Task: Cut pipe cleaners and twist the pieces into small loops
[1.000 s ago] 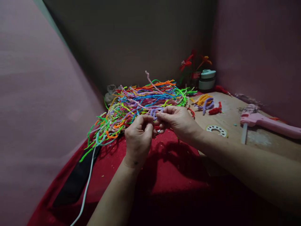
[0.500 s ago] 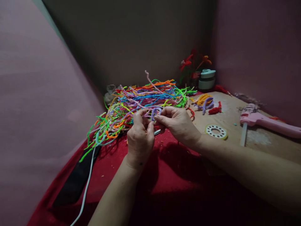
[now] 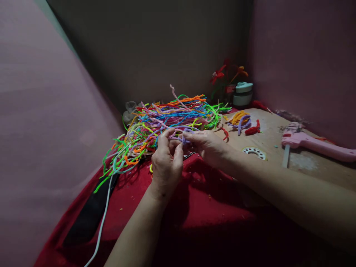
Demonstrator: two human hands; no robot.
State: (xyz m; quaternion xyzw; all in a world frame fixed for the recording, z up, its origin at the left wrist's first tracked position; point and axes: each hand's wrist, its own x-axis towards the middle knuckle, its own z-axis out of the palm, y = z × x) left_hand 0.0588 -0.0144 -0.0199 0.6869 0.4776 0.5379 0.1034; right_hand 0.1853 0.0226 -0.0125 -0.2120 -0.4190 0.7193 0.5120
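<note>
While multicoloured fuzzy stems (image 3: 178, 115) lie mid-frame, our left hand (image 3: 166, 161) and right hand (image 3: 211, 147), nearly closed, pinch a fuzzy lilac stem (image 3: 184, 139).

- We take this for a small craft corner, perhaps at home; dim light leaves that unsure.
- We see a heap of fuzzy coloured stems (image 3: 178, 115), a pink glue gun (image 3: 314, 142) and potted handmade-looking flowers (image 3: 218, 76).
- Red cloth (image 3: 133, 207) covers our worktop.

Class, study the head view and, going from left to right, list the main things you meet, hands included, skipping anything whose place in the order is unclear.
Black flat object → left hand → right hand → white ring with holes → pink glue gun.
</note>
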